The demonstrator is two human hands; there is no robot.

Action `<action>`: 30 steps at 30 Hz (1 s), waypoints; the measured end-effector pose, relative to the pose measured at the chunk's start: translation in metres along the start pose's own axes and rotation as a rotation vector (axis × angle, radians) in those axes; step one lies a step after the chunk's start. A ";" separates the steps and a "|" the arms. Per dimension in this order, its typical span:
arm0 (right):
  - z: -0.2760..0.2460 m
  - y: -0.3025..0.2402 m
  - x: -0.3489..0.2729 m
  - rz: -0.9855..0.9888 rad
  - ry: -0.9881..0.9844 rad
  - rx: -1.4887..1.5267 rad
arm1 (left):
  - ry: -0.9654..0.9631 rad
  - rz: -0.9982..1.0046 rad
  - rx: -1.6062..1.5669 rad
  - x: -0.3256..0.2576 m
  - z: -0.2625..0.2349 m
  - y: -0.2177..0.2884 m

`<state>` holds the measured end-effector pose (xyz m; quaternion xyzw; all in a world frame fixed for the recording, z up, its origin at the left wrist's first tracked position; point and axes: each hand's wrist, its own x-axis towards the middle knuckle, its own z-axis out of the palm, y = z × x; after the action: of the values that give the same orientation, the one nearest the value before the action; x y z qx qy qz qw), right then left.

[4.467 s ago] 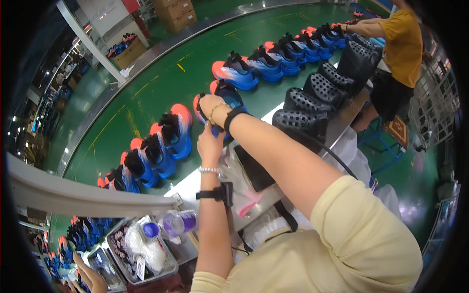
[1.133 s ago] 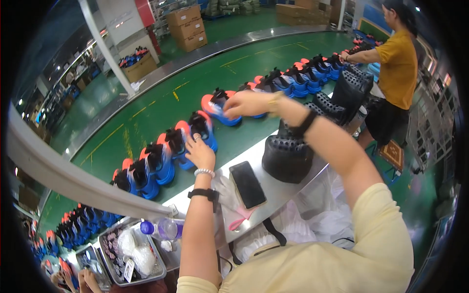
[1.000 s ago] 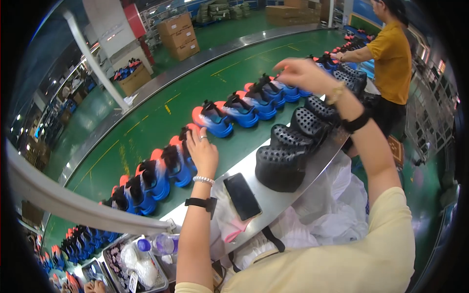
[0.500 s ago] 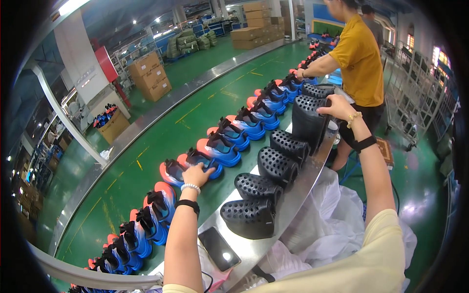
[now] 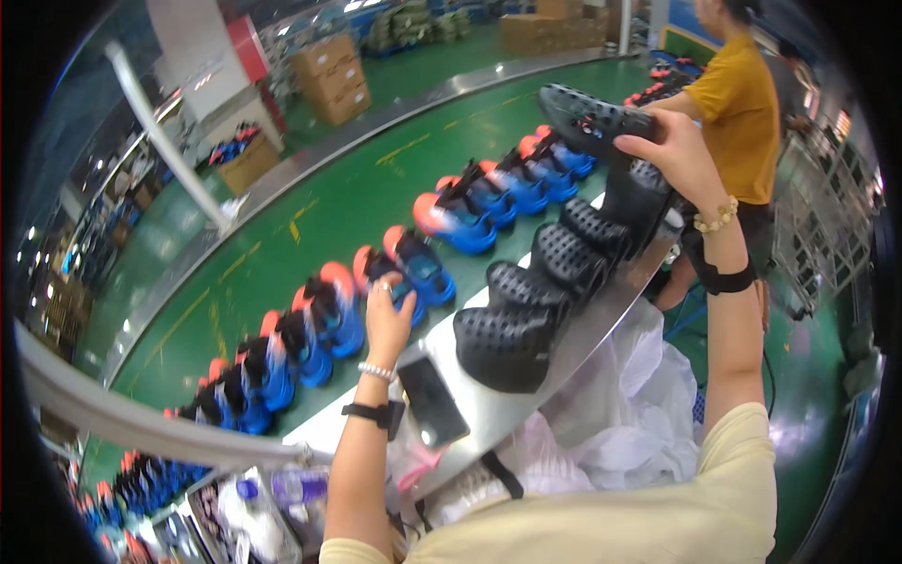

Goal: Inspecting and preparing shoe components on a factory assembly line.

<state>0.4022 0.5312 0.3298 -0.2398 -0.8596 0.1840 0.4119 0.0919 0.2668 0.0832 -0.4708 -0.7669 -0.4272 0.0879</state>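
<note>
My right hand (image 5: 678, 155) grips a black perforated clog (image 5: 594, 122), raised above the far end of a row of similar black clogs (image 5: 507, 343). That row stands on the metal ledge along the near side of the green belt. My left hand (image 5: 390, 315) is over the belt's near side, thumb and fingers apart, with nothing visible in it. Just beyond its fingers sits a pair of blue, black and coral shoes (image 5: 423, 268), partly covered by the hand; whether they touch cannot be made out.
More shoes (image 5: 315, 334) line the green belt (image 5: 329, 202) both ways. A dark phone (image 5: 432, 399) lies on the ledge by my left forearm. White plastic bags (image 5: 629, 404) bunch below the ledge. A person in a yellow shirt (image 5: 742, 113) stands at far right, near wire trolleys (image 5: 817, 235).
My right hand has lifted a black clog up off the far end of the row. The left hand has drawn back from the shoe it was on. My view has swung left.
</note>
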 end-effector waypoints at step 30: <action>0.434 -0.135 -0.057 0.029 -0.786 -0.414 | -0.280 -0.520 0.163 -0.042 -0.024 -0.044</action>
<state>0.0526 0.3371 0.1069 -0.2410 -0.9662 0.0909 -0.0058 0.0728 0.2139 0.0500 -0.3045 -0.8981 -0.3033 -0.0935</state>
